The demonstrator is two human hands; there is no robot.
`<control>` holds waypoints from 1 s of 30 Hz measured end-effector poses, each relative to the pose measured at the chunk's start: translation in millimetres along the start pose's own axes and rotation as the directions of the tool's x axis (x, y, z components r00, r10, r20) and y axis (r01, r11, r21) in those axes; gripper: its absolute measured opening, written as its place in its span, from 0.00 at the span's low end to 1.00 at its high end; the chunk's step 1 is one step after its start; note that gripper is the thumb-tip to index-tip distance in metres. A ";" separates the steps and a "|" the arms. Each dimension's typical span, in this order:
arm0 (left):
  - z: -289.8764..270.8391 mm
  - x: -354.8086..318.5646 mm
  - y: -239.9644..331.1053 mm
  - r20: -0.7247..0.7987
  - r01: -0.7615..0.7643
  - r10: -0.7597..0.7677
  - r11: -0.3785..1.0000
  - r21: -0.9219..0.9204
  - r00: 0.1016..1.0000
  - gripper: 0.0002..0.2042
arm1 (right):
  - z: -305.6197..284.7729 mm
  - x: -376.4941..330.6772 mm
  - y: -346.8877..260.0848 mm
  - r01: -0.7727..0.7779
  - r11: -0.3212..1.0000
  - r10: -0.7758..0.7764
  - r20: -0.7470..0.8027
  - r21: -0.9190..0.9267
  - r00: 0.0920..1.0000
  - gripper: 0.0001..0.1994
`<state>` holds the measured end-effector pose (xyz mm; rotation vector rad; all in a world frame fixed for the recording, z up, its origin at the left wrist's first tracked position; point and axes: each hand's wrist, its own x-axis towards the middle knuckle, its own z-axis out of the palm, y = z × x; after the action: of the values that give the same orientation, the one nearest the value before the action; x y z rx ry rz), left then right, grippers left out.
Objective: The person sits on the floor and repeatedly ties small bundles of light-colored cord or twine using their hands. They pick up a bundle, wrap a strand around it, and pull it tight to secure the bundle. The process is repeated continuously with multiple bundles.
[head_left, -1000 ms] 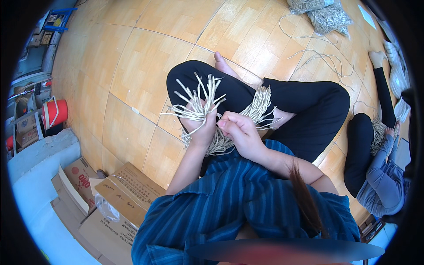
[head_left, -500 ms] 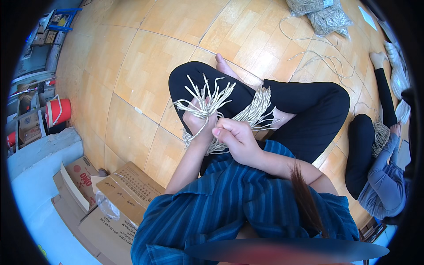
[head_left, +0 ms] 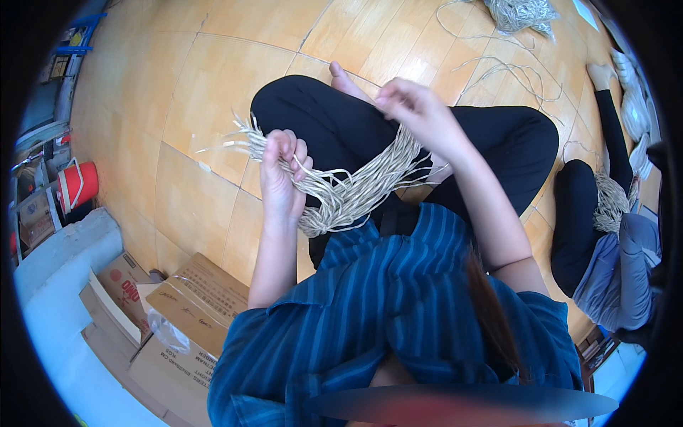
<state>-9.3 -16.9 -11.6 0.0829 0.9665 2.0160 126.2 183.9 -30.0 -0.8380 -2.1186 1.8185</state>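
- Gripping: left hand [head_left: 282, 174] fisted around a bundle of pale straw cords [head_left: 341, 192], loose ends fanning left.
- Right hand [head_left: 416, 110] raised over the lap, fingers pinching strands from that bundle.
- Surface: glossy wooden floor [head_left: 178, 92].
- Room: cardboard boxes [head_left: 178, 313] at lower left, red bucket [head_left: 78, 186], second cord heap [head_left: 519, 13] beyond.

Pale beige cords [head_left: 356, 188], blue striped shirt [head_left: 384, 313], black trousers [head_left: 498, 142], red bucket [head_left: 80, 186].
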 end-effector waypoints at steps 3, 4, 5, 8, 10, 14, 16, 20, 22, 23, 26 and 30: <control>-1.3 0.6 -1.2 -0.019 0.020 -0.021 0.999 -0.049 1.000 0.14 | -26.2 1.1 21.3 -0.146 0.956 0.152 0.005 -0.253 0.988 0.13; -1.2 0.3 -2.3 -0.012 0.011 -0.012 0.996 -0.087 1.000 0.14 | -27.1 -0.9 27.8 -0.171 0.942 0.191 0.042 -0.289 0.981 0.14; -0.9 0.1 -3.1 0.007 0.018 -0.017 0.979 -0.203 1.000 0.12 | -26.1 -3.1 33.8 -0.214 0.917 0.251 0.071 -0.336 0.965 0.14; 1.3 -1.4 -3.3 0.064 0.002 0.013 0.974 -0.226 0.998 0.12 | -19.5 -9.6 49.9 -0.276 0.867 0.340 0.088 -0.415 0.936 0.15; 4.0 -2.1 -1.2 -0.041 0.011 -0.013 0.999 -0.041 0.999 0.13 | -17.6 -12.7 58.9 -0.288 0.905 0.343 0.139 -0.312 0.929 0.14; 15.3 -1.7 1.8 -0.111 0.019 -0.013 0.999 0.050 0.994 0.15 | -17.1 -12.7 64.9 -0.288 0.929 0.329 0.162 -0.234 0.930 0.07; 22.5 -3.0 -1.7 -0.201 -0.002 0.027 0.992 0.124 0.979 0.16 | -17.6 -15.6 58.2 -0.248 0.965 0.259 0.136 -0.089 0.956 0.05; 27.8 -5.4 -7.5 -0.097 -0.047 0.058 0.993 0.110 0.994 0.18 | -11.4 -22.5 26.7 -0.192 0.917 0.167 0.099 0.349 0.981 0.04; 22.9 -3.4 -1.3 0.153 0.053 -0.040 0.995 -0.086 0.987 0.20 | -0.1 -25.9 8.8 -0.093 0.866 0.051 0.098 0.491 0.994 0.03; 21.2 -2.2 -1.4 0.107 0.095 -0.089 0.994 -0.049 0.990 0.21 | 8.2 -25.2 1.0 -0.100 0.895 0.061 0.103 0.436 0.993 0.04; 19.3 -0.7 -3.7 0.049 0.183 -0.187 0.980 0.074 0.981 0.24 | 32.0 -24.6 -17.3 -0.045 0.896 -0.006 0.114 0.442 0.993 0.04; 26.4 -1.2 -8.3 -0.054 0.146 -0.138 0.964 0.223 0.989 0.16 | 53.3 -27.0 -32.5 -0.005 0.955 -0.020 0.081 0.296 0.996 0.03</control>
<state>7.4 0.7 1.6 0.0966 1.1901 1.7767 111.6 122.5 -4.7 -0.6885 -1.8236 2.1301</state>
